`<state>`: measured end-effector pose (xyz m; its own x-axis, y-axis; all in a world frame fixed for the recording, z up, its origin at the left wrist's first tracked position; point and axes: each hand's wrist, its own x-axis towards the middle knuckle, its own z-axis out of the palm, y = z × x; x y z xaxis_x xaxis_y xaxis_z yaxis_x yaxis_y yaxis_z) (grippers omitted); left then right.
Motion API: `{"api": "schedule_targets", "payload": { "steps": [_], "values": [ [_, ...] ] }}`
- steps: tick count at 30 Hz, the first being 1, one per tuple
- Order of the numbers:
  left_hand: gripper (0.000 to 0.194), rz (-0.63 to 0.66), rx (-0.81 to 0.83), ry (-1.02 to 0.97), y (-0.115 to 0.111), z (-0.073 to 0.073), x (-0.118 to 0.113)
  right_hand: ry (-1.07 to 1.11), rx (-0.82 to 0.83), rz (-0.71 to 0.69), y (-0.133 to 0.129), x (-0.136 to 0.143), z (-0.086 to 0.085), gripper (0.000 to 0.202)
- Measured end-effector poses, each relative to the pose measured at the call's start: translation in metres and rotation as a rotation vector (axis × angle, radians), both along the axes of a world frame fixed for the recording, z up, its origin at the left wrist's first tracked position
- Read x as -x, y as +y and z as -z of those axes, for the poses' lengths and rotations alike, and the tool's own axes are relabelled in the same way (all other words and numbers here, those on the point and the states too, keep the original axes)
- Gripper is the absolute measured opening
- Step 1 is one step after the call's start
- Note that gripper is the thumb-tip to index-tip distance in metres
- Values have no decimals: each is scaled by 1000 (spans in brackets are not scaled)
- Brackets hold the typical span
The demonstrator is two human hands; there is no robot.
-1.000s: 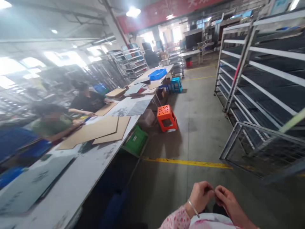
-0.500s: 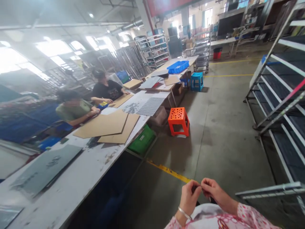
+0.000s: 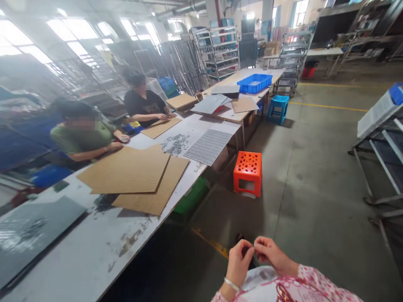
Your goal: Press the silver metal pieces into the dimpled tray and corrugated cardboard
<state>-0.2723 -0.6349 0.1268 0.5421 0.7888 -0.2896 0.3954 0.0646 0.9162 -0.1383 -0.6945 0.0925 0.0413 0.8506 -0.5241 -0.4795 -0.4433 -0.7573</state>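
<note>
Low in the head view, my left hand (image 3: 239, 261) and my right hand (image 3: 273, 253) meet at the fingertips in front of my body. Both are closed in a pinch; whatever is between the fingers is too small to make out. A band circles my left wrist. To the left of my hands runs a long white table (image 3: 82, 256), bearing overlapping cardboard sheets (image 3: 132, 167), a grey perforated sheet (image 3: 208, 147) and a heap of small grey pieces (image 3: 176, 144).
Two people sit across the table, one in green (image 3: 82, 136), one in black (image 3: 145, 102). An orange stool (image 3: 247, 173) and a blue stool (image 3: 277, 109) stand on the floor. A metal rack (image 3: 390, 155) is at the right. A blue tray (image 3: 254, 84) rests farther back.
The table and orange stool appear nearer, and the right rack has slid toward the frame's edge. My hands appear slightly farther left, still pinched together. The person in green has moved their hands apart.
</note>
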Motion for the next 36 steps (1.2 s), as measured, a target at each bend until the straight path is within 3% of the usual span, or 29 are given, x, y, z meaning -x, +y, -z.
{"api": "schedule_targets", "payload": {
  "steps": [3, 6, 11, 16, 20, 23, 26, 28, 30, 31, 36],
  "values": [
    [18, 25, -17, 6, 68, -19, 0, -20, -19, 13, 64, 0, -17, 42],
    [19, 16, -20, -1, 119, -26, -1, -18, -10, 14, 114, -1, -23, 42],
    [22, -104, 77, -58, 183, -9, 4, -26, 11, -57, 193, -7, -13, 40],
    [23, -267, 149, -32, 258, 4, 16, -52, -43, -146, 297, -28, -2, 35],
    [25, -335, -2, 116, 319, 3, 28, -77, -47, -228, 384, -45, -3, 34],
    [26, -380, -132, 264, 365, 9, 43, -95, -27, -294, 434, -48, -8, 34],
    [28, -425, -191, 354, 415, 27, 60, -105, 4, -327, 465, -42, -8, 34],
    [43, -369, -279, 501, 451, 47, 72, -116, 41, -310, 476, -36, -3, 35],
    [54, -149, -433, 803, 485, 69, 81, -136, 108, -268, 481, -32, 2, 38],
    [55, -70, -462, 855, 501, 80, 85, -149, 143, -249, 483, -31, 4, 39],
    [52, 135, -472, 869, 555, 120, 112, -227, 232, -186, 495, -32, 8, 38]
  ]
}}
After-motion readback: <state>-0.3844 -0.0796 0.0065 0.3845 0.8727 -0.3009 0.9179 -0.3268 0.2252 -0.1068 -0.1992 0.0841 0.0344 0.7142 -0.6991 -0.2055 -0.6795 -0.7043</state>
